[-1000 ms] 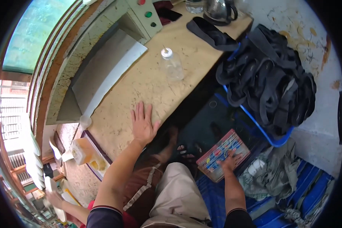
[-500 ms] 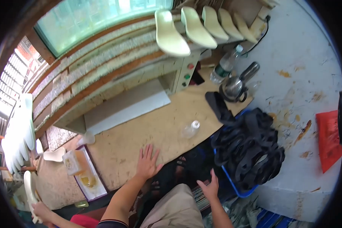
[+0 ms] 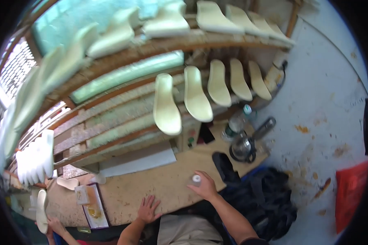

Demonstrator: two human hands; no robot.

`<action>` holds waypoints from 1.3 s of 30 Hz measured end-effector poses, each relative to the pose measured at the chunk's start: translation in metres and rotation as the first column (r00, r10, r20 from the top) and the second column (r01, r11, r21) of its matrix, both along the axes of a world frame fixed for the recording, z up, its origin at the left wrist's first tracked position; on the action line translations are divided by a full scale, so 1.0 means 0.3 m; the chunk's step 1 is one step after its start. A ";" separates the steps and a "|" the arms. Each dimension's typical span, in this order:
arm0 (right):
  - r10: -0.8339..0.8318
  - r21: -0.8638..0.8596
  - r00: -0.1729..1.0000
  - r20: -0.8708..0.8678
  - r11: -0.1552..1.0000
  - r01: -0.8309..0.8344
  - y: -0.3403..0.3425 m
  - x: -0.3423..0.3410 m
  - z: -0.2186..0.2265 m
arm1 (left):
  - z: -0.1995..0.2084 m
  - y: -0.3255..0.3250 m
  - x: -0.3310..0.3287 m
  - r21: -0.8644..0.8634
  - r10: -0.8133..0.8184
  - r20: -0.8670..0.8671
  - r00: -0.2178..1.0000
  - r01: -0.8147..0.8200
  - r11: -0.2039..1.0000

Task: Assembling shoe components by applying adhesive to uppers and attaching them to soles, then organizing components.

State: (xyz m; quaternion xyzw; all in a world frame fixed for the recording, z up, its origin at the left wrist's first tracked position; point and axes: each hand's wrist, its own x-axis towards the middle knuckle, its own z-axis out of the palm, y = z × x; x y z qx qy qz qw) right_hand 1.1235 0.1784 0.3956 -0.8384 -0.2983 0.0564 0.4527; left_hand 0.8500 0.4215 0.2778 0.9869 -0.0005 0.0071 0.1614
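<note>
My left hand lies flat at the front edge of the brown worktop, fingers spread and holding nothing. Farther right, the fingers of my right hand are wrapped round a small clear bottle with a white cap, at the worktop. Part of the bottle is hidden by my fingers. Left of my left hand is a shallow tray, bearing a whitish block and a yellowish blob.
Pale shoe soles stand along slatted racks above. At right are a water bottle, a metal kettle and a heap of black straps in a blue bin. Lower left, a co-worker's hands hold a sole.
My right hand has moved up from beside my lap onto the worktop and closed round the small bottle. My view has tilted up, showing more of the upper rack. The co-worker's second hand now shows.
</note>
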 end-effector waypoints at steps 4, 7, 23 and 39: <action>0.025 -0.048 0.999 0.019 0.999 -0.025 -0.079 0.119 0.069 | 0.102 -0.041 -0.042 0.054 0.032 -0.038 0.999 -0.030 0.998; 0.012 -0.132 1.000 0.013 0.991 -0.010 -0.153 0.160 0.046 | 0.121 -0.063 -0.032 0.057 0.095 -0.065 0.993 -0.092 0.994; -0.234 0.218 0.643 0.729 0.970 0.106 -0.347 0.414 1.089 | 1.019 -0.172 0.442 -0.314 0.244 0.339 0.909 -0.135 0.940; 0.103 -0.097 -0.029 0.994 0.980 0.171 -0.533 0.175 1.550 | 1.947 -0.676 1.056 -0.858 0.025 0.290 0.957 0.272 -0.435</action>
